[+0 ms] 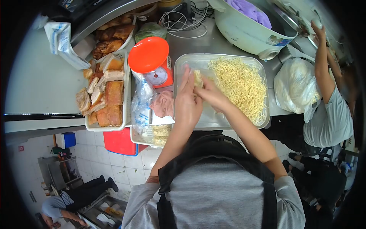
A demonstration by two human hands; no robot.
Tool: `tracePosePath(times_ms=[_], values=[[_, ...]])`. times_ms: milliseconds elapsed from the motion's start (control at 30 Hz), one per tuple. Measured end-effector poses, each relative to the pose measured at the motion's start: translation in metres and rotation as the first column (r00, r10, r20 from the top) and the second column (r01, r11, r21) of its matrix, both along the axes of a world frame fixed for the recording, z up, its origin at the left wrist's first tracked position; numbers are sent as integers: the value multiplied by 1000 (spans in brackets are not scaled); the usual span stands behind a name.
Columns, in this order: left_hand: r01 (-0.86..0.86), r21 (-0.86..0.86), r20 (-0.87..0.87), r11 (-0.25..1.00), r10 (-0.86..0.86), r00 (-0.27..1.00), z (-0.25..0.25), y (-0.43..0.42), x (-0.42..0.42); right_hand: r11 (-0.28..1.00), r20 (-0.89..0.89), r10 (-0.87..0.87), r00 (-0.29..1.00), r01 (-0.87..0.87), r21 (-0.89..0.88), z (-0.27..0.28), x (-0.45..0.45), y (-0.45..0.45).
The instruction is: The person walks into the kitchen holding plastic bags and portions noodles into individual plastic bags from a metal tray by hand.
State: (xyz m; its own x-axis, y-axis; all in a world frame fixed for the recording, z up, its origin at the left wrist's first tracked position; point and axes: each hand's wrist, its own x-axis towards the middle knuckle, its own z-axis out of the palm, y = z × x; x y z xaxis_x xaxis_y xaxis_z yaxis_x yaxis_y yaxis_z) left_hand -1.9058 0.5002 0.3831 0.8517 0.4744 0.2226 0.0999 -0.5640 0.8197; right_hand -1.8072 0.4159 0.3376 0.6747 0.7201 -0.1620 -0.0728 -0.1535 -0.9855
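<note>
Over the left part of a metal tray (228, 125), my two hands meet around a small clump of noodles (198, 78). My left hand (187, 101) is open, its fingers stretched straight and its palm turned towards the clump. From the other side, the fingers of my right hand (210, 92) are closed on the clump, which they partly hide. Loose yellow noodles (242, 87) fill the tray's right part. Just left of the tray stands an orange kitchen scale (148, 55) with a round pan, and a crumpled pink cloth (162, 104) lies below it.
A white basket of roasted pork slabs (125, 107) stands at left. Beside it lie plastic bags (140, 105); noodle cakes (161, 133) sit in a basket below. A pale green tub (244, 32) and a full plastic bag (295, 86) are at right. Other people (328, 114) work nearby.
</note>
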Motion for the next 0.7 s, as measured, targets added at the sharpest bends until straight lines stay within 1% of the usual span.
tracePosePath(times_ms=[33,67,100,167,200,233,267,300,333,400,433,467,500,567,600,667,700], values=[[3,61,-1,998,-3,1000,-7,2,-1,972,107,99,989,-73,-222,-28,7,9],[7,123,-3,992,-6,1000,-19,7,-1,892,189,216,958,-115,-437,-41,10,14],[11,188,-2,982,-11,1000,-25,12,0,854,263,338,904,-178,-490,-38,11,12],[-13,196,-10,981,16,1000,-20,15,-6,747,371,565,736,-265,-610,-21,16,-4],[-23,193,-20,981,27,999,-18,14,-9,807,394,466,793,-198,-557,2,16,-15],[-31,132,-84,991,42,996,-11,14,-12,855,406,362,839,-125,-504,34,14,-28],[-47,73,-146,996,57,988,1,15,-14,892,415,257,873,-50,-449,50,14,-38],[-68,18,-205,998,70,976,7,15,-15,892,653,235,720,108,-440,42,15,-44],[-58,51,-182,997,67,981,5,16,-17,888,838,214,502,257,-381,25,16,-50],[-29,119,-137,992,45,990,-1,15,-18,887,935,185,303,358,-292,-18,15,-54],[-15,121,-142,993,33,989,0,14,-19,893,915,173,365,333,-302,-45,15,-54],[-3,125,-145,992,22,989,2,15,-20,901,892,160,423,307,-307,-58,16,-52],[3,130,-145,992,16,989,4,17,-19,874,846,215,488,290,-389,-46,21,-51],[-42,191,-123,981,67,990,-2,28,-24,799,717,317,620,232,-554,5,27,-57],[-56,217,-111,975,82,990,-6,31,-23,819,716,280,639,229,-525,28,31,-62],[-35,141,-97,989,49,994,-12,32,-19,856,710,204,674,229,-464,78,39,-68],[-29,105,-88,994,39,995,-13,32,-18,905,707,157,689,186,-383,104,41,-68]])
